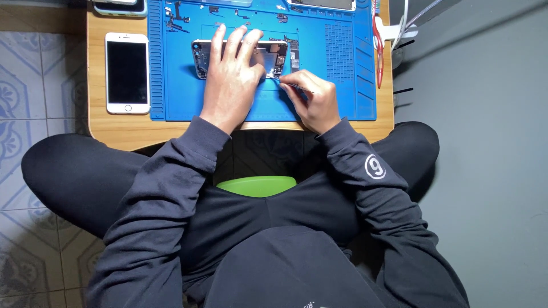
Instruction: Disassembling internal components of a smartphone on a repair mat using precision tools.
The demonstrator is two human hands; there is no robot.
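— Starting from the lap: what sits nearest the camera?

— Dark sleeves and crossed legs, with a green stool seat [257, 185] showing between the knees. A round white patch [375, 166] sits on the right sleeve; I leave its mark unread.

— And the hands?

— The left hand [231, 71] lies flat, fingers spread, pressing down on the opened phone chassis [274, 57] on the blue repair mat [342, 97]. It pins the chassis rather than clasping it. The right hand [311, 97] is pinched closed around a thin metal tool [294, 86], probably tweezers, whose tip points at the chassis's lower right corner.

— How would that chassis handle?

— Light and stiff in the frame, I judge, but fragile inside: exposed boards and small connectors at the right end. Best held by the bare metal edges or pressed flat on the back, as the left hand does, never by the circuitry. The mat looks grippy, so it should not slide.

— What lies further off?

— A white smartphone [127, 72] with a dark screen lies on the wooden table [97, 128], left of the mat, well apart from the hands. Small loose parts [174, 17] are scattered at the mat's top left. Red-handled pliers or cutters [378, 48] rest at its right edge. More phones poke in along the far edge, too cropped to describe. No packages or readable labels show.
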